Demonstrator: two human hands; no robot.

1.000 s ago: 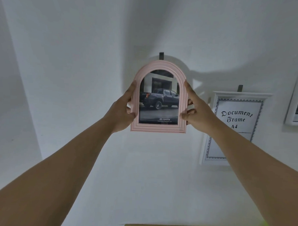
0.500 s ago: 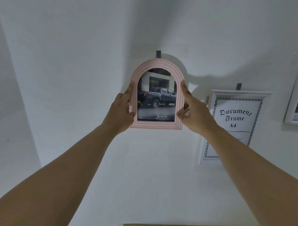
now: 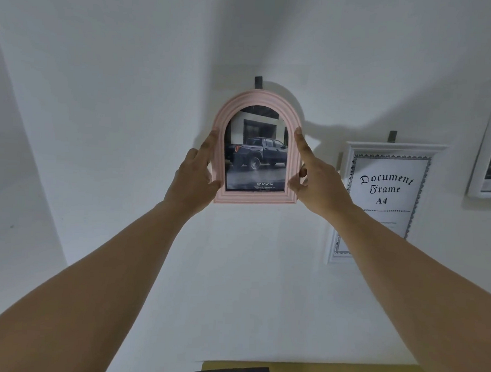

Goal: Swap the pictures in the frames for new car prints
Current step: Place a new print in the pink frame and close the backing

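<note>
A: The pink arched frame [image 3: 256, 147] sat in the upper middle of the view, flat against the white wall [image 3: 114, 124] or very nearly so, its top just under a small dark hook [image 3: 258, 82]. How far along was the job?

B: That one looked nearly finished. It already held a car print [image 3: 256, 158], a dark pickup parked before a building. I judged it was being hung, though whether it had caught the hook could not be told.

A: And the hands?

B: Both were on it. The left hand [image 3: 195, 178] grasped the left edge, thumb on the front of the moulding. The right hand [image 3: 317, 180] held the right edge, forefinger stretched up along the side, thumb pressing near the lower corner.

A: What remained?

B: At centre right hung a white frame [image 3: 349, 168] with its stock insert, partly behind the right forearm, so that one needed a print. At the far right edge a second white frame [image 3: 482, 156] was cut off; its contents were too blurred to judge.

A: Any writing?

B: "TOYOTA" with the logo at the foot of the print, and finer lines beneath it too small to read. The insert read "Document Frame A4" in black-letter type.
</note>
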